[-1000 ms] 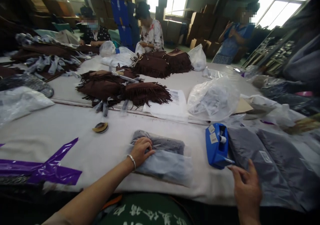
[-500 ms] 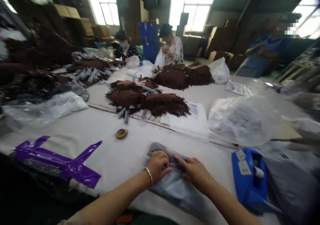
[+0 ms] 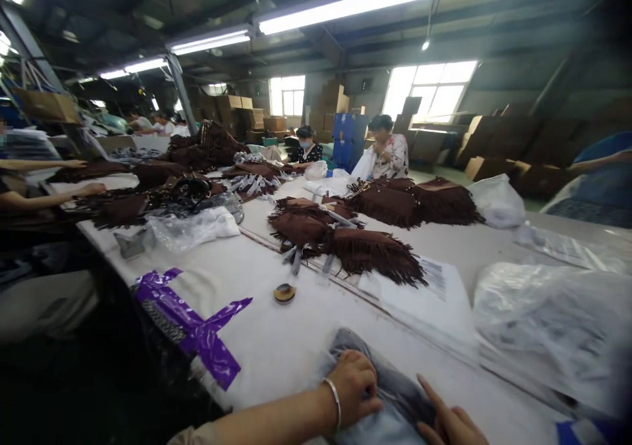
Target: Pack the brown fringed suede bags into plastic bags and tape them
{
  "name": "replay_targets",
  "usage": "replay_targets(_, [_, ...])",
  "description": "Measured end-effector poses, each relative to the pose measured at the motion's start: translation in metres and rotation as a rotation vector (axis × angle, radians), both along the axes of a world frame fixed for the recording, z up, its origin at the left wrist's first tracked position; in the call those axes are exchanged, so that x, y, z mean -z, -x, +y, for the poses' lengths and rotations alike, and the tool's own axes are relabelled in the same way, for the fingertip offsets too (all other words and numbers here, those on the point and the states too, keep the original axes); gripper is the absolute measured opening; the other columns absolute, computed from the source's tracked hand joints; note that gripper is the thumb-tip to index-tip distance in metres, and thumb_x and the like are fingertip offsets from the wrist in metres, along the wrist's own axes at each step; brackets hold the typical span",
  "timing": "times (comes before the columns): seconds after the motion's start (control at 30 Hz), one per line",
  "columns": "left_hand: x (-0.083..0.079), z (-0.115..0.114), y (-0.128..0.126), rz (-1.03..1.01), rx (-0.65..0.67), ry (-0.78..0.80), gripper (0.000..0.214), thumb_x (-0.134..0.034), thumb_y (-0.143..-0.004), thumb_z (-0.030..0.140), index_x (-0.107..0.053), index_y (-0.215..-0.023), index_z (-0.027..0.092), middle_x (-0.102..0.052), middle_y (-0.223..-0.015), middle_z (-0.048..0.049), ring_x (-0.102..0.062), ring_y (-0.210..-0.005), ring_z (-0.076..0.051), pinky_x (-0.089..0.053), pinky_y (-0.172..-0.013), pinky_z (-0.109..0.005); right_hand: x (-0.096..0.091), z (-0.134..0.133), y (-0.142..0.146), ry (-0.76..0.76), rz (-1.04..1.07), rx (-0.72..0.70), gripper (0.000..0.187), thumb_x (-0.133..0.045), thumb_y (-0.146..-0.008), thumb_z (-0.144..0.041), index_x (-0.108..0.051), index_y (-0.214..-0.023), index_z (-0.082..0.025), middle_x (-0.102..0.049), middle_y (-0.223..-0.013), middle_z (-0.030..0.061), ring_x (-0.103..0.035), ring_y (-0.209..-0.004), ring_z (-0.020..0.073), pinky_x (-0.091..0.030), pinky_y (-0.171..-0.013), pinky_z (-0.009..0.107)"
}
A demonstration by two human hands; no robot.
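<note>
Left hand (image 3: 353,389): what is it doing?

Curled, knuckles up, pressing down on a folded grey fabric piece (image 3: 378,379), with a silver bangle (image 3: 336,402) on the wrist. Whether the fingers pinch anything underneath is hidden, so I can't tell.

And the right hand (image 3: 447,422)?

Fingers spread, resting at the near side of the same piece, not gripping. The frame cuts off most of this hand.

Where is that piece, and what is it like?

It lies flat on a long white-covered work table (image 3: 276,346), at the bottom edge of the view. Its surface looks soft and matte, and a pale, translucent clear plastic bag (image 3: 375,430) seems to sheathe it.

Which step does this look like?

Judging by the hands, the bagged piece is being pressed and smoothed flat. How the bag's mouth stands can't be seen.

What lies nearby?

Crossed strips of glossy purple tape (image 3: 192,320) are stuck to the cover, and a small round tape roll (image 3: 284,293) lies beyond them. Further off are brown suede bags with long fringes (image 3: 375,254), beside a white barcoded sheet (image 3: 419,293).
</note>
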State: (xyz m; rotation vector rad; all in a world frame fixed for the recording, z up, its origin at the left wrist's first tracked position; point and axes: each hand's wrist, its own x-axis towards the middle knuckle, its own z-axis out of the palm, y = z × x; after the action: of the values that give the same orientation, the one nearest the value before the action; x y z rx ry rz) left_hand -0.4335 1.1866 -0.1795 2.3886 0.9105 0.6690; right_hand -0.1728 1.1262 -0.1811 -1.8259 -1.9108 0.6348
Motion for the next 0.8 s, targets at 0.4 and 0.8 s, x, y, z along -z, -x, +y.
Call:
replay_targets(0.4, [-0.014,0.029,0.074,0.084,-0.221,0.157,0.021,-0.067,-0.075,0.035,-0.059,-0.067,0.017,-0.062,-0.075,-0.0026,-0.056,-0.075,-0.017,-0.043,-0.072,-0.029,-0.098,0.035,0.091,0.27,0.059,-0.233,0.044,-0.033,-0.089,-0.052,-0.063,-0.078,-0.022,-0.063,-0.071,-0.0011,-0.055,-0.068,0.0157,-0.042,-0.064,0.026])
replay_targets(0.8, [0.005,0.015,0.062,0.009,-0.404,0.081,0.022,-0.061,-0.081,0.036,-0.057,-0.07,0.017,-0.06,-0.076,-0.0032,-0.053,-0.075,-0.017,-0.039,-0.072,-0.032,-0.067,0.099,0.158,0.319,-0.479,-0.361,0.021,-0.072,-0.061,-0.043,-0.066,-0.058,-0.023,-0.066,-0.067,0.0052,-0.061,-0.071,0.0228,-0.043,-0.067,0.034])
